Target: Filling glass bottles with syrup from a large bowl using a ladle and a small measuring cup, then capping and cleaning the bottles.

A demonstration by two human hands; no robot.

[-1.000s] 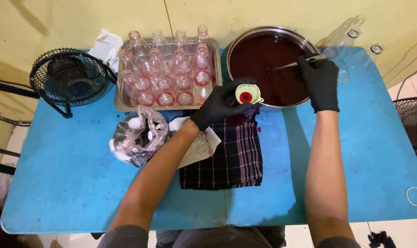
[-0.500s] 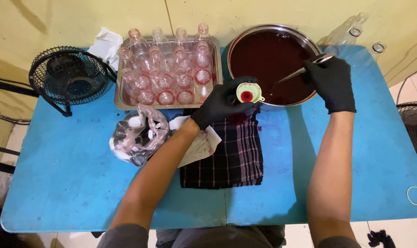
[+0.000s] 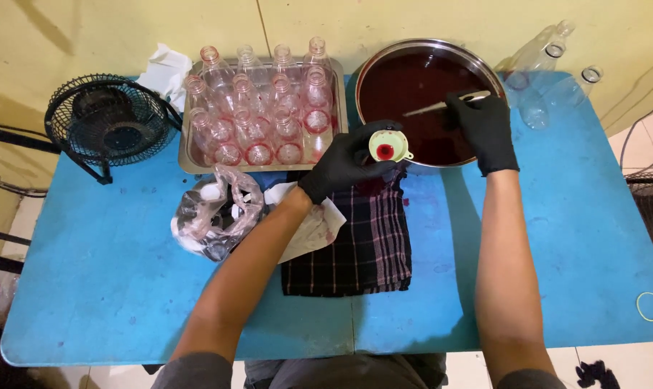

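Fan: a small black fan (image 3: 109,121) stands at the table's (image 3: 96,288) 10 o'clock corner, with a white tissue (image 3: 165,68) just beyond it.
Tray: a metal tray (image 3: 190,155) at 11 o'clock holds clear bottles (image 3: 258,108), all uncapped; most look empty, and those in the near row show a red tint at the base.
Bag: a crumpled clear bag (image 3: 215,212) lies at 6 o'clock from the tray.
Cloth: a dark checked cloth (image 3: 362,245) lies mid-table, red stains on it and beside it.
Left hand: the gloved left hand (image 3: 344,162) is clamped round a pale funnel (image 3: 388,146); what it sits in is hidden. Red liquid shows in its throat.
Bowl: a steel bowl (image 3: 384,61) at 12 o'clock is nearly full of dark red liquid (image 3: 413,86).
Right hand: the gloved right hand (image 3: 485,130) is closed on a ladle (image 3: 442,106) over the liquid.
Spare bottles: three empty bottles (image 3: 550,79) lie at 1 o'clock.
Progress: judging by this, filling is at an early stage, with most bottles left.
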